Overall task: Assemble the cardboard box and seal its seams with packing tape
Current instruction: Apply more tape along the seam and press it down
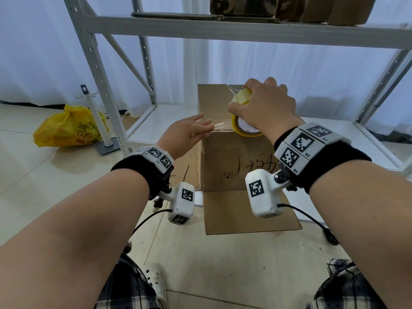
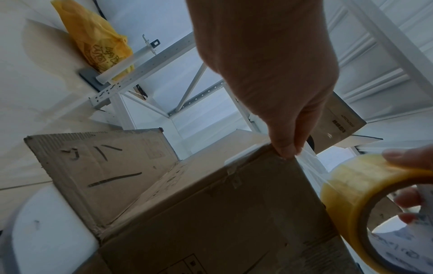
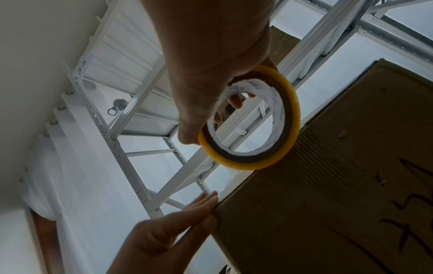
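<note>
On the far left of the floor a yellow bag (image 1: 69, 127) slumps beside a white stand (image 1: 98, 121), both well clear of the work. Next comes the left hand (image 1: 186, 132), its fingers (image 3: 199, 204) straight and pressed together, flat against the upper left edge of the cardboard box (image 1: 231, 157), where they pin down the loose end of the clear tape strip (image 1: 220, 127). The box stands upright on the floor in front of the metal shelf rack (image 1: 223, 30), its top closed, one bottom flap (image 1: 249, 211) lying open toward the person and another jutting out on the left. From the pinned end the strip runs right across the near top edge to the tape roll (image 1: 244, 128), which sits just over that edge. The right hand (image 1: 263, 103) grips the roll from above, thumb on the outer rim and fingertips curled into the core. The step in hand looks like taping the top: the strip is anchored and being drawn out. Whether it lies over a seam or only along the edge is hard to tell, as the right hand covers the top. The next move likely calls for pulling the roll farther right with steady tension while the left fingers hold firm, then smoothing the strip down.
</note>
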